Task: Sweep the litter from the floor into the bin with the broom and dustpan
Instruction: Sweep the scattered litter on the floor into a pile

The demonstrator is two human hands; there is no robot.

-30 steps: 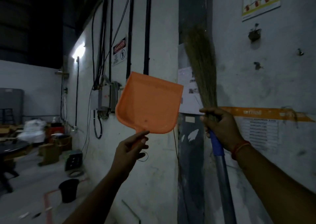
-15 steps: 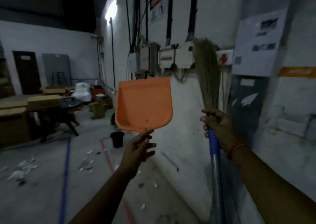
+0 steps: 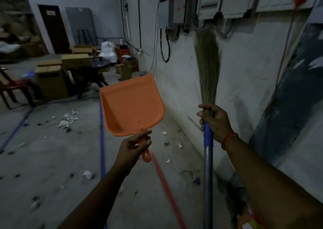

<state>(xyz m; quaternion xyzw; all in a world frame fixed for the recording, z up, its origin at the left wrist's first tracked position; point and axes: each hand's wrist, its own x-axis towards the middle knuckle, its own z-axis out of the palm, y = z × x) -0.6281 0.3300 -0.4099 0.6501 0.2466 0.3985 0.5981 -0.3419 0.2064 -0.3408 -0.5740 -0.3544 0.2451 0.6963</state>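
My left hand (image 3: 133,146) grips the handle of an orange dustpan (image 3: 132,105), held up in front of me with the pan facing me. My right hand (image 3: 214,119) is closed on the broom (image 3: 208,67) where its blue grip meets the bristles. The broom stands upright, bristles up, its metal shaft running down past the bottom edge. White and dark litter (image 3: 69,119) lies scattered on the grey floor, mostly to the left, with more scraps (image 3: 167,161) near the wall. No bin shows; the dustpan covers the spot by the wall.
A white wall (image 3: 183,81) with electrical boxes and hanging cables runs along the right. Blue (image 3: 102,141) and red (image 3: 162,176) floor lines pass below my hands. Cardboard boxes (image 3: 50,78), a dark round table and a red chair (image 3: 12,87) stand at back left.
The view has swung down and left, from the wall to the littered floor. Both hands hold the dustpan and broom as before, now lower against the scene.
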